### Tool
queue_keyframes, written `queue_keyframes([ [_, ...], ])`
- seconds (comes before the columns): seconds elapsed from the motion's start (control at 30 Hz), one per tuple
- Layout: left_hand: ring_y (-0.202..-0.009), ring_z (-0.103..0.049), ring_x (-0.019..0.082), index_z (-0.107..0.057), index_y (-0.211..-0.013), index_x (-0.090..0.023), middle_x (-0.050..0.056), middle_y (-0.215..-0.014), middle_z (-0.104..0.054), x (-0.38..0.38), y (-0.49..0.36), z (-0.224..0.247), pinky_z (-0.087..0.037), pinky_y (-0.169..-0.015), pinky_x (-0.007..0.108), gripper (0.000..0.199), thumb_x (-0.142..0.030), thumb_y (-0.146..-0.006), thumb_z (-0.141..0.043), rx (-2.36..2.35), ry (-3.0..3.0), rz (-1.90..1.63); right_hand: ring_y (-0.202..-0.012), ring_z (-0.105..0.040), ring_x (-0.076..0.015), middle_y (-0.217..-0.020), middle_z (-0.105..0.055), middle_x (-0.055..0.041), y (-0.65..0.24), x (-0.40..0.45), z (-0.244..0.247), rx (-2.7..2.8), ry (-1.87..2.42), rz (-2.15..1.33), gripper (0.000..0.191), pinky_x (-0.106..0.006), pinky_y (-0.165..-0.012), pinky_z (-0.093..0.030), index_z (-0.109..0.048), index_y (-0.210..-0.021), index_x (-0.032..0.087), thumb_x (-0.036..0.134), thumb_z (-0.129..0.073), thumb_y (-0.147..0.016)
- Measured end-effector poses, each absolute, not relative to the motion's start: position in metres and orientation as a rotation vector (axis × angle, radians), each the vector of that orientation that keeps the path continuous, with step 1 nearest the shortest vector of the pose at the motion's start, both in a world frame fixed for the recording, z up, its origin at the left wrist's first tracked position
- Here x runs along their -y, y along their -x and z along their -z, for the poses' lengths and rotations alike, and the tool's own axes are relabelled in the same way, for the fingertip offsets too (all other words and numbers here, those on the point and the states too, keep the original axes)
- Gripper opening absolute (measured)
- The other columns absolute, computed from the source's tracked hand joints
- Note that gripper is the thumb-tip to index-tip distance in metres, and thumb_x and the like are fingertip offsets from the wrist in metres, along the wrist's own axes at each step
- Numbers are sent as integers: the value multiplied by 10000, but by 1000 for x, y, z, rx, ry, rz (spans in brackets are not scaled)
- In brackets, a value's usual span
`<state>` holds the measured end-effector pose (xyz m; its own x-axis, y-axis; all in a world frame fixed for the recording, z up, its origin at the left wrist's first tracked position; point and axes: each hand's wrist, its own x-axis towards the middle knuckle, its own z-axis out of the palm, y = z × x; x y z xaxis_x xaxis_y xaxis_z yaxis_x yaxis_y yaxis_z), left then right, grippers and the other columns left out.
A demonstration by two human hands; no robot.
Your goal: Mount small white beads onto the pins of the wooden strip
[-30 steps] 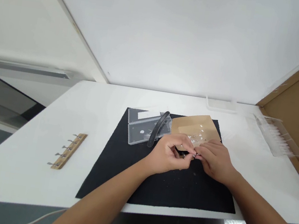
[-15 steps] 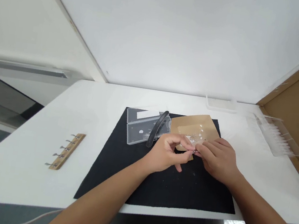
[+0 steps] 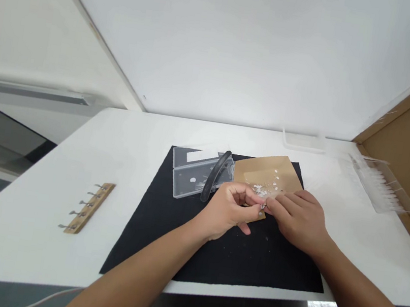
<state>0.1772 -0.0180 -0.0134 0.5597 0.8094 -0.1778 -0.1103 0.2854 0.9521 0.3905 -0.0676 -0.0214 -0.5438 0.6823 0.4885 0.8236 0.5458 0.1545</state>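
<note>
Silver glinted between the closed, pinching fingertips of the left hand (image 3: 233, 210) and right hand (image 3: 297, 219): a tiny, loop-like metal piece (image 3: 262, 207), at six o'clock of the flat brown paper sheet (image 3: 265, 164). It showed more plainly than half a second earlier, suggesting an adjusted grip.

And here's the white table (image 3: 32, 251), broad and pale, with a black mat (image 3: 249, 270) spread over its front middle! Out on the left, a wooden hook rack (image 3: 89, 209) lies at a slant, metal hooks pointing left. At the back edge sits a clear shallow tray (image 3: 303, 148); over on the right, a clear plastic pack (image 3: 380, 189) with a row of white pieces. On the mat itself: an open clear case (image 3: 182, 185), brown paper (image 3: 261, 163) just beside it, tiny specks (image 3: 243, 256) nearer the front.
</note>
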Motion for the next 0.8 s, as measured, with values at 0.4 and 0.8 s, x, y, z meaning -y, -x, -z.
queue_keyframes([
  [0.4,-585,-631,112,-723,-793,-122,28,-729,-690,16,-174,10,-593,-400,212,339,-379,-680,-913,-766,-1182,-681,-712,-525,-157,-712,-624,15,-391,68,21,2391,1207,512,84,-354,-713,-302,-654,-1009,245,229,-581,-1048],
  [0.8,-570,-595,94,-696,-795,-102,15,-695,-641,15,-173,13,-595,-406,206,366,-359,-657,-917,-833,-1132,-639,-697,-531,-134,-720,-643,32,-390,66,21,2351,1109,636,15,-332,-709,-315,-652,-1018,197,190,-654,-1005],
])
